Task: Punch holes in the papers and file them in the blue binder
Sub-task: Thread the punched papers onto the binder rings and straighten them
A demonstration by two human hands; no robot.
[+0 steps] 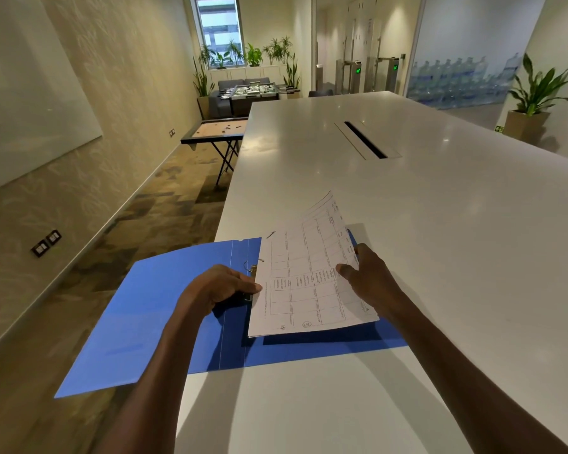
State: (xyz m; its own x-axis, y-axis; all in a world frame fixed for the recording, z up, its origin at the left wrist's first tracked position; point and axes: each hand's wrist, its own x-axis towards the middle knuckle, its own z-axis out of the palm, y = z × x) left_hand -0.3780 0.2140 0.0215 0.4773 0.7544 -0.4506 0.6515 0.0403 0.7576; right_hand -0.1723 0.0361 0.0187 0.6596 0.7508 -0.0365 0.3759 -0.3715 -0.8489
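The blue binder (151, 309) lies open on the near left corner of the white table (440, 224), its left cover hanging past the table edge. Its metal rings (254, 268) show at the spine. Printed papers (309, 283) with a table grid hover tilted above the binder's right half. My left hand (220, 286) pinches the papers' left edge just beside the rings. My right hand (364, 273) grips their right edge, thumb on top. No hole punch is in view.
A dark cable slot (364, 139) is set into the table's middle. Left of the table is carpeted floor with a small game board on folding legs (217, 129). A potted plant (532, 103) stands at the far right.
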